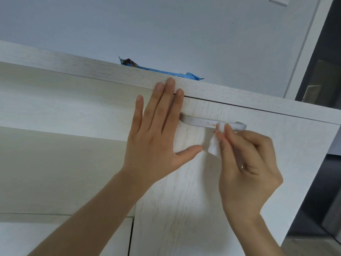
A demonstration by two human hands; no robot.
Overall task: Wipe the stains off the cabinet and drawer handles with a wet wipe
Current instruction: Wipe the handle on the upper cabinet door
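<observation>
Wipe (215, 146): a small white folded pad, soft and limp, light in the hand; judged damp and liable to slip or unfold if held loosely. It is pinched between the fingertips of the right hand (247, 167), its upper fold pressed on the handle (203, 123) near the handle's right end, its lower corner hanging free below. Best held as now, bunched at the fold so the fingertips back the contact patch; the loose corner does no work.

Handle: a white rigid bar, fixed horizontally near the top edge of the door (258, 163). It should take firm rubbing without yielding. Small orange-brown specks show on the bar just left of the wipe, and a red spot just below the bar by the fingertips; this section is not yet clean. The underside and back of the bar cannot be seen.

Left hand (156, 133): fingers straight and spread, palm flat against the door at its upper left corner, fingertips reaching the top panel's front edge; holding nothing. It appears to brace the door against the rubbing.

The hands are apart, thumb of the left near the wipe's hanging corner but not touching.

A blue pack (162, 72) lies on top of the cabinet, above the left hand.
</observation>
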